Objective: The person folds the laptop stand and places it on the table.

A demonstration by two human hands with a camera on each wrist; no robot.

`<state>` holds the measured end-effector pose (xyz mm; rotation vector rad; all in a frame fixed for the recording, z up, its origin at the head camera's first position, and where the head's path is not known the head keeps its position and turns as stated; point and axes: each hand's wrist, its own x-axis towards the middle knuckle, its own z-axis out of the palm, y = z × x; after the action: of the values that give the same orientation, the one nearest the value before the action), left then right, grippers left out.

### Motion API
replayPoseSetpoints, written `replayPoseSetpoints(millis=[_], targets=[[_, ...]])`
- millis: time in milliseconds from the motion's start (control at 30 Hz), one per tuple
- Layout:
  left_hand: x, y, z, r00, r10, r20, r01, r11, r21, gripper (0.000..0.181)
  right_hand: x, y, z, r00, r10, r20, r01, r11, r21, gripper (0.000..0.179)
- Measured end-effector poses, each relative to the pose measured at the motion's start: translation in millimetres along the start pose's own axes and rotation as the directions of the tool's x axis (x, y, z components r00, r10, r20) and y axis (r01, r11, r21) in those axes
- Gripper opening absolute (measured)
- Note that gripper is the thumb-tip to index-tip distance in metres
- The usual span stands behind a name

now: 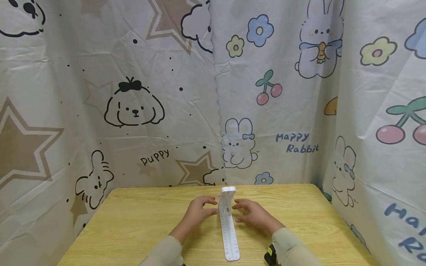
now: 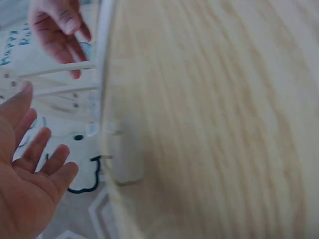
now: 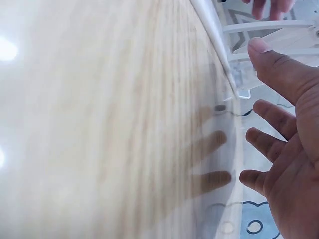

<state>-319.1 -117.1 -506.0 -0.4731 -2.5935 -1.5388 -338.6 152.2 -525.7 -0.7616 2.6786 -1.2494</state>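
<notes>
A long white plastic folding stand [image 1: 229,232] is on the wooden table, its flat slotted base pointing toward me. At its far end a narrow upright part [image 1: 227,199] rises, and thin white struts [image 2: 60,91] show from the side in the left wrist view. My left hand [image 1: 200,211] is just left of the upright, fingers loosely spread and apparently not gripping it. On the other side my right hand [image 1: 254,214] is held near the stand, thumb and fingers apart. In the right wrist view its open fingers [image 3: 269,144] hold nothing.
The light wooden table [image 1: 133,218] ends at a back edge before a hanging printed cloth [image 1: 186,111]. More of that cloth closes off the left and right sides. A black strapped device [image 1: 271,255] is on my right wrist.
</notes>
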Motion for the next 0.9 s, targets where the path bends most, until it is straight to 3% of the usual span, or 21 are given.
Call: replayPoseSetpoints(millis=[167, 333, 467, 600, 767, 900], targets=[[4.6, -12.2, 13.2, 0.997, -0.017, 0.076, 0.012, 0.998, 0.062, 0.025, 11.0, 5, 3, 1.0, 0.018, 0.019, -0.018, 1.0, 0.002, 0.032], [13.7, -19.5, 21.6, 0.996, 0.005, 0.094, -0.018, 0.99, 0.139, 0.015, 24.5, 7, 8, 0.996, -0.08, 0.047, 0.082, 0.996, -0.042, 0.027], [22.7, -21.2, 26.9, 0.991, 0.04, 0.129, -0.069, 0.971, 0.231, 0.009, 32.2, 7, 14, 0.99, -0.13, 0.054, 0.131, 0.991, -0.03, 0.023], [26.4, -21.9, 30.6, 0.987, 0.035, 0.155, -0.082, 0.948, 0.309, 0.01, 34.9, 5, 18, 0.989, -0.137, 0.056, 0.14, 0.988, -0.062, 0.017], [27.4, -21.4, 32.0, 0.989, 0.011, 0.146, -0.059, 0.943, 0.328, 0.01, 37.1, 4, 21, 0.992, -0.125, 0.035, 0.128, 0.984, -0.127, 0.013], [27.7, -18.2, 32.6, 0.988, 0.044, 0.15, -0.09, 0.946, 0.312, 0.009, 37.0, 4, 21, 0.993, -0.116, 0.011, 0.117, 0.984, -0.137, 0.013]])
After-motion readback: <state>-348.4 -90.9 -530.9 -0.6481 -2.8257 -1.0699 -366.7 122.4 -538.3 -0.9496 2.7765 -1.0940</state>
